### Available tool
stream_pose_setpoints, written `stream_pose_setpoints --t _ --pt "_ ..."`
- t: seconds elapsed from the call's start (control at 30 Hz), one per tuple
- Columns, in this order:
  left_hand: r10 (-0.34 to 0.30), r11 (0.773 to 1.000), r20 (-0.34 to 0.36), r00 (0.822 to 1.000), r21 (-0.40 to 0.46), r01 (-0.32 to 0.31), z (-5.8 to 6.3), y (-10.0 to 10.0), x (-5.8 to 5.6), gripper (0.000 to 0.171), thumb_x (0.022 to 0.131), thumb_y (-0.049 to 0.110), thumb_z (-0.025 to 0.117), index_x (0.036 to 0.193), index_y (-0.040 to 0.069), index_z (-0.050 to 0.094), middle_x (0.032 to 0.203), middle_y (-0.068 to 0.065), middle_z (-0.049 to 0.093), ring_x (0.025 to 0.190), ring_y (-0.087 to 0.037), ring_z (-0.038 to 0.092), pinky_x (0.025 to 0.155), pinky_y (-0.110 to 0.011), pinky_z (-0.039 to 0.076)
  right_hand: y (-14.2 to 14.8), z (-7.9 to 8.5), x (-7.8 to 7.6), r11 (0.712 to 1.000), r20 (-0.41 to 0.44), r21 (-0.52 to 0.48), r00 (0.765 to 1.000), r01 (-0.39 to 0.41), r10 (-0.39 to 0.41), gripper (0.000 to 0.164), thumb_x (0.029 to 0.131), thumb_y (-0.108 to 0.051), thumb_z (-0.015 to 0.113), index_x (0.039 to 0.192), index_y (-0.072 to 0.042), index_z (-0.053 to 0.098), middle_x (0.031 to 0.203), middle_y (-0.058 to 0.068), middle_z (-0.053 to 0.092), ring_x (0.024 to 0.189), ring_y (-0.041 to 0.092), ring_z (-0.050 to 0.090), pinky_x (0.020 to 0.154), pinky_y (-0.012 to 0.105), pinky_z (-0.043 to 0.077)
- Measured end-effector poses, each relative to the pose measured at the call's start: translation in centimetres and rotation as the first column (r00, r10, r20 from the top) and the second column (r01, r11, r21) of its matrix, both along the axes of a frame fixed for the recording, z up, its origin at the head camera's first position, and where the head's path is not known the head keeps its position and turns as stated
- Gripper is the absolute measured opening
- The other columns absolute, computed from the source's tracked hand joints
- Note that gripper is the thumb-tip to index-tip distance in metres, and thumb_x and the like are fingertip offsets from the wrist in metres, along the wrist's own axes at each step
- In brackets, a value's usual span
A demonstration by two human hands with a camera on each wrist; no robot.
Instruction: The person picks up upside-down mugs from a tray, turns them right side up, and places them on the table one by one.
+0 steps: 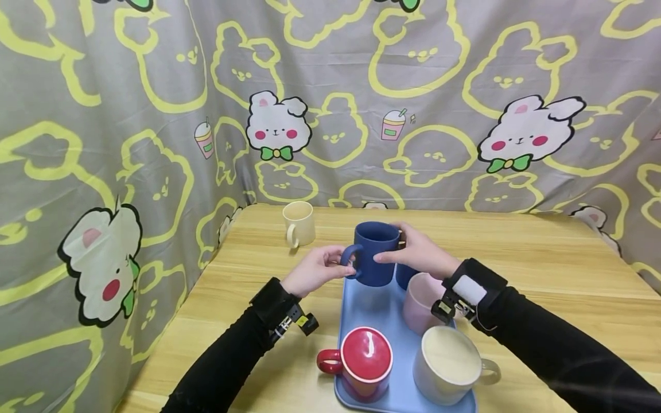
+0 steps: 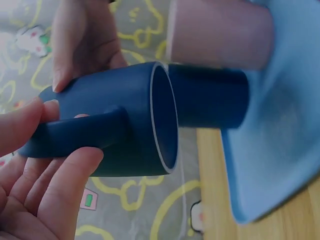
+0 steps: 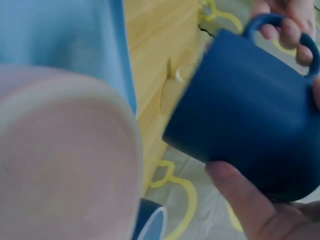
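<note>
Both hands hold a dark blue mug (image 1: 374, 261) above the far end of a light blue tray (image 1: 372, 312). My left hand (image 1: 319, 269) pinches the mug's handle (image 2: 80, 131) between thumb and fingers. From the other side, my right hand (image 1: 420, 251) grips the mug's body, its thumb on the near wall. A second dark blue mug (image 1: 406, 277) stands on the tray behind and below it, partly hidden. Below the right wrist is a pink mug (image 1: 419, 304), also on the tray.
At the tray's near end are a red mug (image 1: 365, 362), its handle past the left rim, and a cream mug (image 1: 445, 367), its handle pointing right. A pale yellow mug (image 1: 299, 222) stands on the wooden table (image 1: 248, 264), back left. Patterned cloth (image 1: 330, 69) hangs behind and at left.
</note>
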State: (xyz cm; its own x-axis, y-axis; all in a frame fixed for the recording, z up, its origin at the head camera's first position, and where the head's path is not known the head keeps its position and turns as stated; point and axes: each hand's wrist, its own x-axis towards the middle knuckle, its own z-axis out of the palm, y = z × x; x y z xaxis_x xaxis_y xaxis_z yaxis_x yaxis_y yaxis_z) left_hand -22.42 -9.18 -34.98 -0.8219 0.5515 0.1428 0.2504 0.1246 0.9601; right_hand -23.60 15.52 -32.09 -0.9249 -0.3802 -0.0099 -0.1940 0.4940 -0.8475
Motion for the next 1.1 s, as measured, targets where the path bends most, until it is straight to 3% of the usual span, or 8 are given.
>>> stream_pose_setpoints --t 0.13,0.3,0.5,0.67,0.77,0.93,1.1 --pt "-0.005 0.998 -0.035 0.999 -0.059 0.002 -0.2 0.4 0.3 0.023 0.09 -0.001 0.065 0.109 -0.014 0.06 0.091 -0.017 0.069 0.088 -0.025 0.069 0.084 -0.032 0.054 0.4 -0.6 -0.3 1.0 0.014 -0.021 1.0 -0.014 0.014 0.081 0.082 -0.025 0.079 0.139 0.009 0.032 0.124 0.026 0.057 0.11 0.037 0.059 0.094 0.051 0.047" --pt "-0.024 0.998 0.067 0.997 -0.055 0.027 -0.5 0.9 0.4 0.023 0.098 0.004 0.055 0.107 -0.016 0.06 0.088 -0.015 0.069 0.087 -0.019 0.067 0.085 -0.037 0.055 0.4 -1.2 -0.3 0.999 -0.032 -0.02 0.999 -0.039 0.038 0.079 0.081 -0.018 0.08 0.137 0.01 0.033 0.121 0.026 0.059 0.108 0.036 0.06 0.09 0.047 0.05" --pt "0.005 0.999 0.235 0.972 -0.043 0.005 -0.4 1.4 0.4 0.028 0.101 0.006 0.05 0.113 -0.017 0.058 0.088 -0.008 0.07 0.085 -0.011 0.065 0.089 -0.04 0.053 0.3 -1.2 -0.2 0.997 -0.06 -0.014 0.995 -0.076 0.075 0.079 0.082 -0.015 0.079 0.138 0.012 0.03 0.127 0.028 0.055 0.115 0.04 0.056 0.092 0.049 0.049" --pt "0.027 1.0 0.265 0.964 0.001 -0.028 -0.7 1.3 0.1 0.029 0.1 0.007 0.052 0.114 -0.018 0.059 0.086 -0.006 0.071 0.079 -0.011 0.067 0.086 -0.041 0.054 0.3 -1.1 0.0 0.995 -0.049 -0.002 0.994 -0.103 0.103 0.08 0.087 -0.018 0.074 0.144 0.009 0.025 0.134 0.029 0.048 0.124 0.044 0.047 0.099 0.055 0.042" --pt "0.037 0.998 0.271 0.962 0.038 -0.049 -1.0 1.2 -0.1 0.03 0.1 0.006 0.052 0.115 -0.019 0.058 0.086 -0.006 0.071 0.079 -0.011 0.068 0.09 -0.048 0.051 0.4 -0.8 -0.1 0.994 -0.015 0.011 0.993 -0.113 0.113 0.084 0.091 -0.023 0.07 0.149 0.008 0.017 0.142 0.032 0.04 0.131 0.048 0.038 0.103 0.059 0.036" --pt "0.13 0.985 0.247 0.96 0.08 -0.154 -1.3 1.0 -1.1 0.028 0.099 0.005 0.053 0.111 -0.02 0.059 0.084 -0.006 0.071 0.081 -0.01 0.067 0.091 -0.048 0.05 1.8 -0.1 0.2 0.995 -0.021 0.057 0.997 -0.079 0.08 0.086 0.095 -0.027 0.064 0.151 0.009 0.009 0.148 0.035 0.027 0.135 0.05 0.028 0.106 0.06 0.029" --pt "0.295 0.947 0.193 0.936 0.069 -0.313 -2.0 0.9 -2.7 0.025 0.097 0.004 0.056 0.106 -0.02 0.062 0.081 -0.008 0.071 0.08 -0.01 0.065 0.08 -0.032 0.055 4.5 0.4 1.4 0.987 -0.113 0.162 0.994 0.025 -0.006 0.086 0.098 -0.035 0.058 0.151 0.01 0.008 0.15 0.037 0.021 0.131 0.057 0.028 0.102 0.063 0.032"
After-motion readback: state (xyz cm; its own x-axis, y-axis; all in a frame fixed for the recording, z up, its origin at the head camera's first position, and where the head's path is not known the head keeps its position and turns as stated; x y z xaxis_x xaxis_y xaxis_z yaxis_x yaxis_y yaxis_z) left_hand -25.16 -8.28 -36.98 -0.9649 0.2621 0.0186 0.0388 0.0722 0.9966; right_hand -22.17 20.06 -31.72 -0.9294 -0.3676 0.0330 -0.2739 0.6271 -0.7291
